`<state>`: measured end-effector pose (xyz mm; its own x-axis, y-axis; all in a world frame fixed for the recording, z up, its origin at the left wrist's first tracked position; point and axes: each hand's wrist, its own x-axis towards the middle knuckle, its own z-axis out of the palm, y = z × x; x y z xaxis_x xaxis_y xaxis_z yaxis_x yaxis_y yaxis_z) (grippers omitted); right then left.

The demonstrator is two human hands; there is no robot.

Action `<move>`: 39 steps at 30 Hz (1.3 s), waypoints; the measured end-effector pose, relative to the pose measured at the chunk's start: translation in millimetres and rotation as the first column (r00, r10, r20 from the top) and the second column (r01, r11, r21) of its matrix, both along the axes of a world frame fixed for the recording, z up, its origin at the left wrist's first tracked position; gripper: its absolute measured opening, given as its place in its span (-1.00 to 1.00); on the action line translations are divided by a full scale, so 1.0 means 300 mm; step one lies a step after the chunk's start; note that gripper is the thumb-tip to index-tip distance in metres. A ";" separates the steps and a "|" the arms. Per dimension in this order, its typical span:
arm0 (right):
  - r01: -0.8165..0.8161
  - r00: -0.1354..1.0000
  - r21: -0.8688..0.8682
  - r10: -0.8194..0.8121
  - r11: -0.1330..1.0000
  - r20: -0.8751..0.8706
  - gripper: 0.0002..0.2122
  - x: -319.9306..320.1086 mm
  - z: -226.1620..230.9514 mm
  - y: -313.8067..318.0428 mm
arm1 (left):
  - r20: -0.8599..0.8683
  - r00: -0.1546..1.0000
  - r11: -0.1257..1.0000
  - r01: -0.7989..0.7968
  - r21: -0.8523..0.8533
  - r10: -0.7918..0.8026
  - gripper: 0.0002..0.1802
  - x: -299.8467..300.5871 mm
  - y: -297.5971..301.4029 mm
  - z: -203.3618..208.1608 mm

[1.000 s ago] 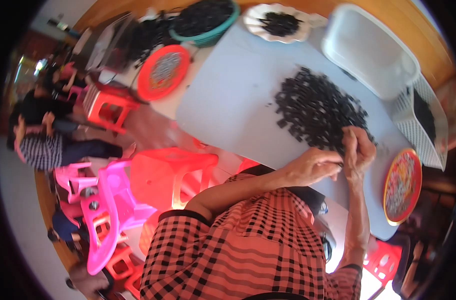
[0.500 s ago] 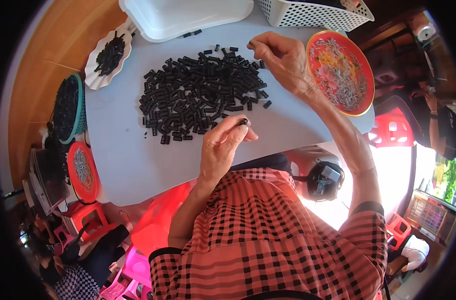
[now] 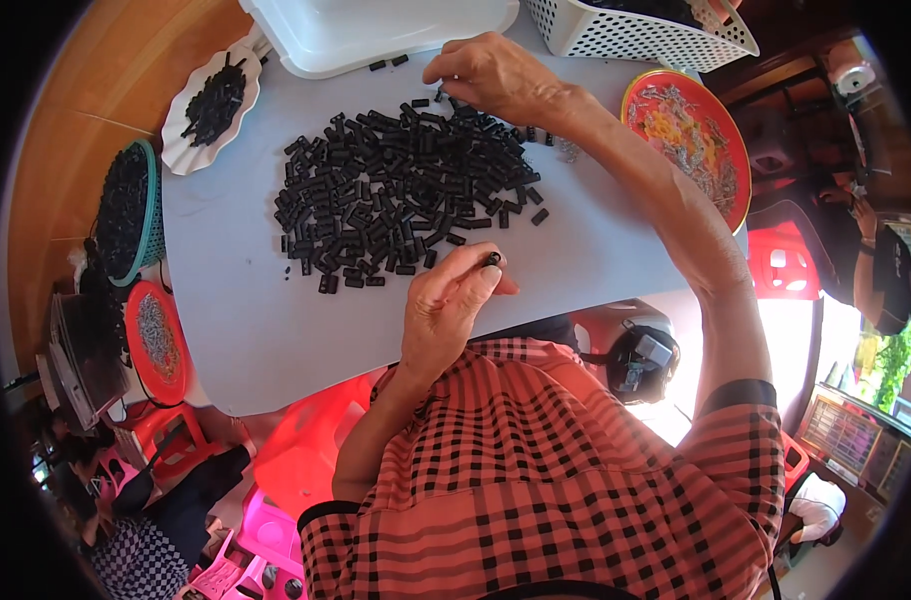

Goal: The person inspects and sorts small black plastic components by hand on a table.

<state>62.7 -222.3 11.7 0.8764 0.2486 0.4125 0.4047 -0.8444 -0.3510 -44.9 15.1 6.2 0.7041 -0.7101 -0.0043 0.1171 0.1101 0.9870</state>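
Note:
My left hand (image 3: 444, 315) is closed in front of the pile, pinching a small black plastic tube (image 3: 493, 259) between thumb and forefinger, its round end facing up. Beyond the far edge of the heap of short black plastic pieces (image 3: 386, 190) is my right hand (image 3: 501, 78), its fingers bent and pressed together. What they hold, if anything, is too small to make out. A single black piece lies just below those fingertips. Some tiny metal parts (image 3: 568, 150) rest on the table beside my right forearm, which partly covers the red plate (image 3: 744, 165) of metal parts.
A white tray (image 3: 376, 60) and a white perforated basket (image 3: 646, 40) line the far side of the grey table (image 3: 246, 340). At left are a white scalloped dish (image 3: 181, 150) of black pieces, a green basket (image 3: 154, 220) and another red plate (image 3: 181, 375). Red stools and other people are around.
My right hand has moved left, from beside the red plate to above the heap's far edge. Tiny metal parts now show near my right forearm. My left hand still holds the black tube.

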 end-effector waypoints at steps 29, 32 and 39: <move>0.276 0.911 0.849 0.158 0.451 -0.380 -0.85 -0.423 0.044 0.137 | 0.136 0.975 0.984 -0.172 -0.038 0.175 -0.74 0.046 -0.021 0.011; 0.274 0.926 0.899 0.161 0.342 -0.343 -0.87 -0.444 0.058 0.149 | 0.110 0.982 0.987 -0.152 -0.043 0.156 -0.73 0.051 -0.023 -0.001; 0.154 0.950 0.911 0.195 0.382 -0.243 -0.89 -0.432 0.080 0.191 | 0.030 0.995 0.994 -0.099 0.040 0.098 -0.69 0.048 -0.026 0.038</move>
